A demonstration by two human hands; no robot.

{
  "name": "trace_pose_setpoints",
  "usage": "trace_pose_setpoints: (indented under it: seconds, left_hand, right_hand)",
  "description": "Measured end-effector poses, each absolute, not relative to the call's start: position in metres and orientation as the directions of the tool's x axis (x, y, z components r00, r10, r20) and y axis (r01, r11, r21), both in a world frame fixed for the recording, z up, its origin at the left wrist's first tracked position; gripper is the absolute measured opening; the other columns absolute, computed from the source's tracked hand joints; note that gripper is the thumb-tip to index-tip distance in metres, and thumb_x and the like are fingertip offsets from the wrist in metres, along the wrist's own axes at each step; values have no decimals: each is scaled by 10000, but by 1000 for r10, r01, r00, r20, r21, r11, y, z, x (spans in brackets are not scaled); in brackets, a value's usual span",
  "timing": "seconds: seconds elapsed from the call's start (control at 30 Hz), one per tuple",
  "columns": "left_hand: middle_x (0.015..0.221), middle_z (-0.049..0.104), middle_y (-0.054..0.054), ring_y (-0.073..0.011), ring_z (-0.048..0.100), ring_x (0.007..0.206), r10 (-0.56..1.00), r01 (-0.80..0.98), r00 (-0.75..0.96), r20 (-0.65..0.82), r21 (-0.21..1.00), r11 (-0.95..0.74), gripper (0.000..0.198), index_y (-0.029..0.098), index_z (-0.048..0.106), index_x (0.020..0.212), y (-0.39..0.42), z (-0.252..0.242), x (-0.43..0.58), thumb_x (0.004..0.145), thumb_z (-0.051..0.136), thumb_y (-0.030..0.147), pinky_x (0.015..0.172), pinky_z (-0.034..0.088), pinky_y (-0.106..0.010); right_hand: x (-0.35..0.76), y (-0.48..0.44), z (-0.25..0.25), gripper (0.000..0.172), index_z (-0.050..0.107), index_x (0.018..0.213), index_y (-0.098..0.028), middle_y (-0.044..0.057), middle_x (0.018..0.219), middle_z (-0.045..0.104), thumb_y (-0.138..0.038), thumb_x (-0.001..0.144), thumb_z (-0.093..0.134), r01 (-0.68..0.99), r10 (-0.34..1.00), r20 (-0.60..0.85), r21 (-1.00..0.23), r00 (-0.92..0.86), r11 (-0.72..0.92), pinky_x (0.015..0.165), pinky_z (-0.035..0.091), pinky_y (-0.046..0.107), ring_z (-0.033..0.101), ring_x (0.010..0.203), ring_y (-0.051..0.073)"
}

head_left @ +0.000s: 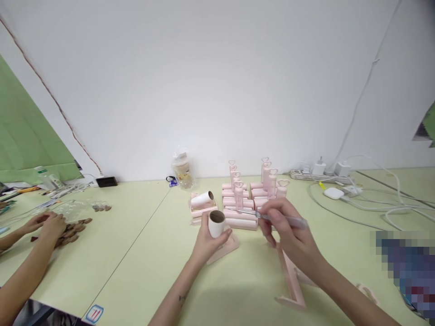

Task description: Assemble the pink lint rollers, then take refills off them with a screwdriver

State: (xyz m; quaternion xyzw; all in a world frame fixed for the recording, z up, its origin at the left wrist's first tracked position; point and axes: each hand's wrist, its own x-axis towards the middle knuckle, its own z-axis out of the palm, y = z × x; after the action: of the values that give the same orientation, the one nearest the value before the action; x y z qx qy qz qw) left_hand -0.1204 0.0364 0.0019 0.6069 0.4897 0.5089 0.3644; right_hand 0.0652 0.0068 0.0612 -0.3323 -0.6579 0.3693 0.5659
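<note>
My left hand [210,246] is wrapped round a white roll [216,228] with a brown cardboard core, its open end facing up. In my right hand [283,222] is a thin metal-tipped tool [260,215] with a pale handle, its tip pointing left above the pink pieces. Whether it is a knife or a pick I cannot tell. Below my right fingers a pink plastic frame [292,283] slants down towards the table; whether they grip it is unclear. A flat pink piece [229,249] lies under my left hand. Another white roll [202,198] rests on a pink holder [203,212].
Behind my hands are rows of pink rollers [239,223] and upright pink holders [270,183] with heart-shaped loops. A wrapped cup [183,174] stands near the wall. White cables and chargers [318,169] lie at right. A co-worker's hands [50,226] handle brown pieces [72,233] at left.
</note>
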Motion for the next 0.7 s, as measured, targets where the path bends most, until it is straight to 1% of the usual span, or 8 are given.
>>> trace_pose_setpoints:
  seconds: [0.07,0.13,0.2,0.27,0.4,0.53,0.6,0.7]
  left_hand:
    - [895,569,-6,-179,567,829,961,261,58,271,925,-277,389,210,429,992,36,-1,-119,681,650,291,753,438,-292]
    - [1004,553,-29,-199,552,933,953,290,90,290,907,-304,452,214,396,1035,36,-3,-122,674,659,284,825,418,-322]
    - [1110,514,-56,-218,521,1027,937,270,109,331,898,-348,549,221,328,1098,39,-5,-125,663,661,264,881,393,-348]
    - [1186,470,-80,-222,486,1095,921,221,130,368,895,-389,570,226,263,1143,42,-9,-130,698,618,254,919,371,-361]
    - [1093,518,-71,-209,528,1005,912,164,203,357,906,-391,393,201,349,1111,47,-17,-134,786,523,336,857,422,-342]
    - [977,552,-49,-205,545,908,916,163,206,343,911,-378,402,186,421,1088,47,-18,-136,771,553,395,787,448,-326]
    - [1030,556,-55,-215,529,966,922,177,189,337,912,-369,411,192,440,1111,45,-13,-139,769,568,381,824,428,-329]
    - [1142,543,-50,-234,482,1077,914,342,206,349,850,-402,401,226,482,1146,42,-2,-145,773,575,342,906,375,-338]
  right_hand:
    - [49,19,73,212,393,801,-249,-99,501,398,-424,914,355,89,868,453,-874,-204,477,396,321,197,353,379,85]
    - [34,33,76,213,381,761,-244,-97,503,411,-407,897,387,282,884,402,-843,-237,459,432,323,207,373,407,91]
    - [21,45,72,231,421,695,-230,-65,553,463,-395,851,463,444,891,383,-772,-244,454,486,336,233,429,490,115]
    - [12,57,65,239,479,635,-215,-24,639,511,-379,801,529,499,890,379,-737,-255,457,539,356,263,478,584,145]
    - [5,73,52,211,563,599,-197,33,842,554,-344,749,591,446,859,368,-741,-356,502,678,413,312,551,777,190]
    - [9,81,59,270,579,565,-198,9,710,613,-407,731,622,318,801,351,-782,-484,536,633,446,296,587,679,178]
    - [14,78,71,328,576,625,-199,9,702,622,-476,796,534,243,799,398,-807,-452,539,642,456,291,593,688,173]
    - [30,65,90,394,480,690,-214,-8,668,556,-493,907,306,119,826,508,-830,-246,546,674,460,291,579,698,151]
